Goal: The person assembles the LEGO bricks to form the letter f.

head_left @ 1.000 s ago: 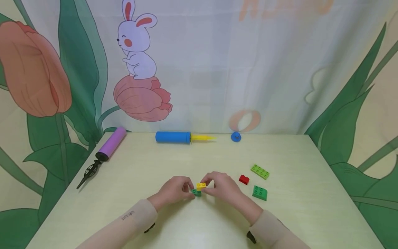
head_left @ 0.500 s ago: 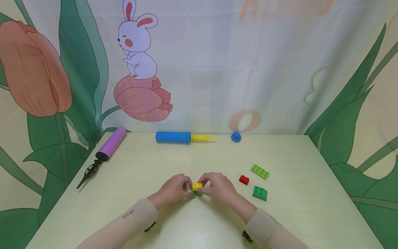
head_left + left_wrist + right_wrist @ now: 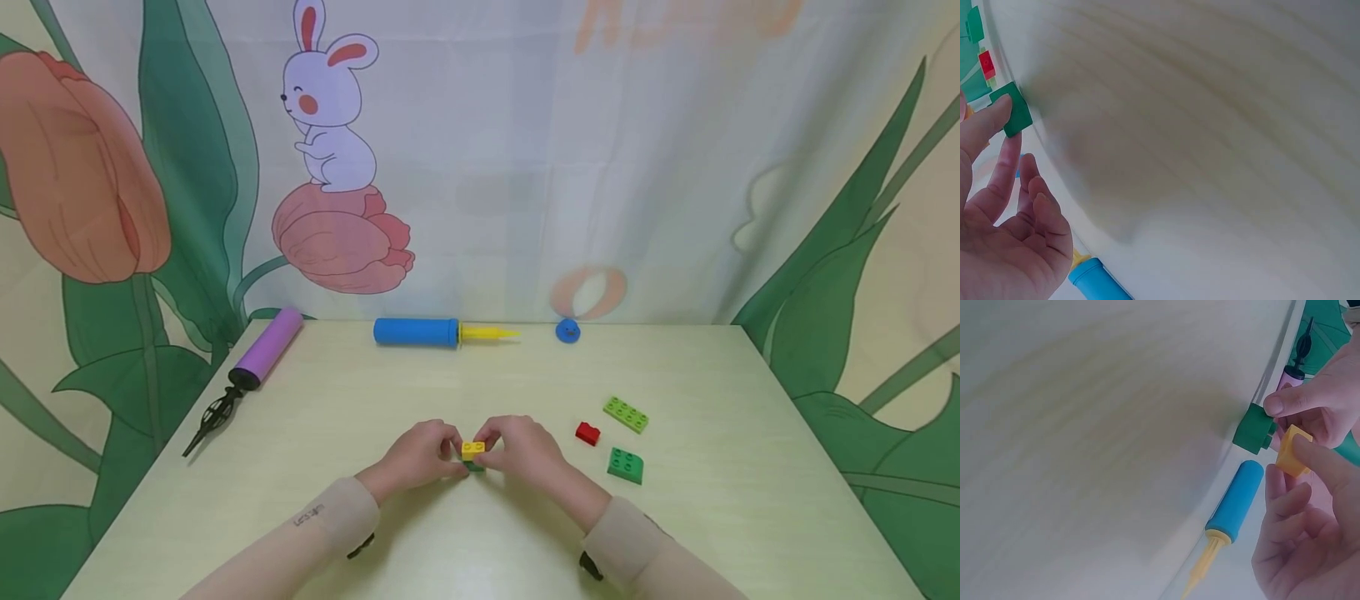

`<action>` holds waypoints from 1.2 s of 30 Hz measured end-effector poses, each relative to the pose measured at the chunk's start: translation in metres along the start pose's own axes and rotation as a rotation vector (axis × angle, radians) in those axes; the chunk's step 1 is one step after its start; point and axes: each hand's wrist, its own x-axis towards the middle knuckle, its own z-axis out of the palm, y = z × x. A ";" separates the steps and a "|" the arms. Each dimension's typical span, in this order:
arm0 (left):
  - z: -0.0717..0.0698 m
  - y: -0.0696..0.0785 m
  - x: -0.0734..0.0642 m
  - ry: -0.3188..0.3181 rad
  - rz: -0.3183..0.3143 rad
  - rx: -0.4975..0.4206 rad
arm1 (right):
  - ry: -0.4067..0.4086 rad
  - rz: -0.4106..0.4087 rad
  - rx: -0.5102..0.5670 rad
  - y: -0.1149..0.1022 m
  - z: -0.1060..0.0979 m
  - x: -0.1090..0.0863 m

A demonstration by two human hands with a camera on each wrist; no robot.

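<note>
My left hand (image 3: 416, 452) pinches a small green toy brick (image 3: 1019, 114) between thumb and finger, near the middle of the table. Just to its right, my right hand (image 3: 525, 450) grips a yellow two-stud brick (image 3: 473, 447) between thumb and fingertips. From the head view the yellow brick overlaps the green one, hiding its studs. The right wrist view shows the green brick's studs facing the yellow brick, which sits close to them with a slight tilt. Fingers of both hands cover the bricks' sides.
Right of the hands lie a red brick (image 3: 588, 433), a lime eight-stud brick (image 3: 626, 414) and a green brick with a rounded corner (image 3: 626, 466). A blue hand pump (image 3: 416, 332) and a small blue round piece (image 3: 567, 331) lie at the back, a purple pump (image 3: 270, 346) at left.
My right hand has moved slightly left, bringing the yellow brick over the green one, whose studs showed earlier. The left hand has stayed nearly still.
</note>
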 end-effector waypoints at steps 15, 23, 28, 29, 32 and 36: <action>-0.001 0.000 0.000 -0.004 0.014 0.007 | -0.009 0.067 0.049 -0.007 -0.005 -0.003; 0.000 -0.002 0.001 -0.004 0.009 0.010 | -0.002 0.077 0.023 -0.007 -0.002 -0.003; 0.001 -0.003 0.002 -0.004 -0.001 0.013 | -0.011 0.090 0.008 -0.005 0.002 -0.001; 0.001 -0.003 0.002 -0.004 -0.001 0.014 | -0.012 0.092 0.005 -0.006 0.003 0.000; 0.001 -0.004 0.002 -0.003 0.001 0.011 | -0.012 0.091 -0.004 -0.006 0.004 0.000; 0.002 -0.005 0.002 -0.001 0.005 0.005 | -0.021 0.099 -0.003 -0.007 0.005 0.000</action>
